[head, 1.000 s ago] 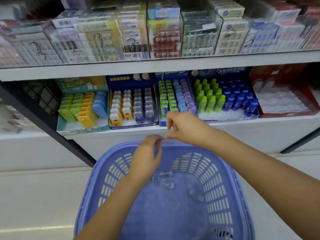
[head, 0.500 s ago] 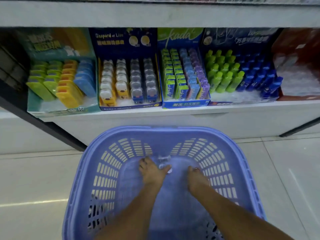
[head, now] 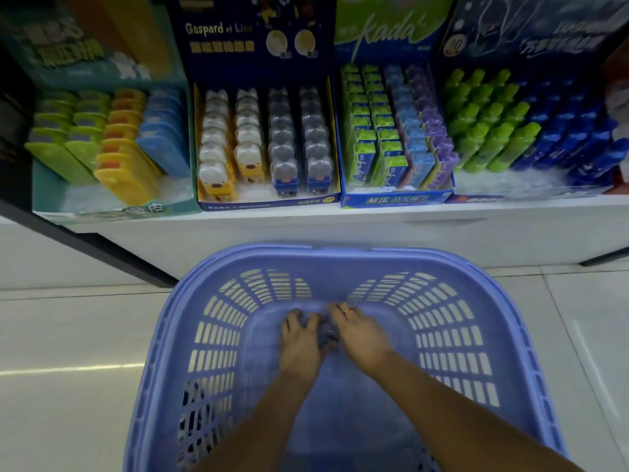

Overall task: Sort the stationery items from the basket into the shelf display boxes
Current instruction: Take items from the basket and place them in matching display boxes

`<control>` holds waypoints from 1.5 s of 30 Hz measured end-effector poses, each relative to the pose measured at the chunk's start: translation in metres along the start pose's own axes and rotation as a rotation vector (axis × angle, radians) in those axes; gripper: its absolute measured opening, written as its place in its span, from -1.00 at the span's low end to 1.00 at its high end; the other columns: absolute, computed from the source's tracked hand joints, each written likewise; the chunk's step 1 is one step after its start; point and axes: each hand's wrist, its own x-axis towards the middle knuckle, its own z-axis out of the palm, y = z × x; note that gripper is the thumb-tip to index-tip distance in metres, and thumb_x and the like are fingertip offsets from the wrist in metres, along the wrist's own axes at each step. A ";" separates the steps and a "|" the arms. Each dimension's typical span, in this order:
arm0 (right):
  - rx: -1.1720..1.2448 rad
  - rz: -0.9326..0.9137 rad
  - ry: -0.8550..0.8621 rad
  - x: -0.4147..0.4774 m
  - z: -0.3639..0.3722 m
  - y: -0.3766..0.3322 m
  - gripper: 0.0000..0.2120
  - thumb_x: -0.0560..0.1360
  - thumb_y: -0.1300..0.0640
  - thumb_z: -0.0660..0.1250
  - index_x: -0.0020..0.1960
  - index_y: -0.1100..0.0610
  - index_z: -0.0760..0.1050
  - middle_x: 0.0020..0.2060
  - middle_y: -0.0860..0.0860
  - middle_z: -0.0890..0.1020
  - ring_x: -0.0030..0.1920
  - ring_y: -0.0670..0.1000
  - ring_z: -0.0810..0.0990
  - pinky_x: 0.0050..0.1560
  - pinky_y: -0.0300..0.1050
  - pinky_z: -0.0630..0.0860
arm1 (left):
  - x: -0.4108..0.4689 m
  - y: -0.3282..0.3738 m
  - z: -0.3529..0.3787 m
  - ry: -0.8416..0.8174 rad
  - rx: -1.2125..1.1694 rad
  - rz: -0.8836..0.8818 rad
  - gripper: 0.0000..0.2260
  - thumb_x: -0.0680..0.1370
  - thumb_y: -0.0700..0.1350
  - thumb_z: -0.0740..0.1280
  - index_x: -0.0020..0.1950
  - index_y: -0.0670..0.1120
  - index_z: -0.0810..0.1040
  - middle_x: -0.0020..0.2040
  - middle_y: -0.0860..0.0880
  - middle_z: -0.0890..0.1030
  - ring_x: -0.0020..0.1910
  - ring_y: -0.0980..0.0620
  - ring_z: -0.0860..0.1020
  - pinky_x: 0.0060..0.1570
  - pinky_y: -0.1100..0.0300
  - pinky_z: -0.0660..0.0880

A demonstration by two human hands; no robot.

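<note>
Arms reach straight down into the basket, forearms drawn close so the wrists nearly meet. Both palms face down at the far end of the basket floor. The left hand and the right hand sit side by side, just apart, knuckles up.

The basket is pale violet plastic with slotted walls, and it rings both hands. Apart from the small items wedged between the hands, I can see little else on its floor. They form a dark, glassy clump, too blurred to name.

Up past the fingertips, on the low shelf, stand the display boxes. Far out beyond the left hand is a teal box of green, yellow, orange and blue cases. Ahead of the left hand is a navy box with rows of white and grey animal-shaped pieces. Ahead of the right hand is a box lettered "kada", packed with green, blue and purple packets. Further out to the right is a box of green and blue bottles. All the boxes look well filled.

The left hand's fingers are bent down and curl round the clump from its side. The right hand, with a ring on one finger, lays its fingers nearly straight along the other side, touching the clump. Whether it actually grips anything I cannot tell.
</note>
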 end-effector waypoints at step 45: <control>2.038 0.124 0.708 -0.161 -0.278 0.130 -0.72 0.55 0.06 0.15 0.13 0.15 0.52 -0.37 0.08 0.50 -0.51 -0.05 0.38 -0.59 -0.29 0.26 | -0.062 0.246 -0.214 -0.651 -2.077 0.075 -0.74 0.50 0.03 0.32 0.03 -0.11 0.64 0.12 -0.16 0.62 0.11 -0.16 0.58 -0.04 -0.14 0.59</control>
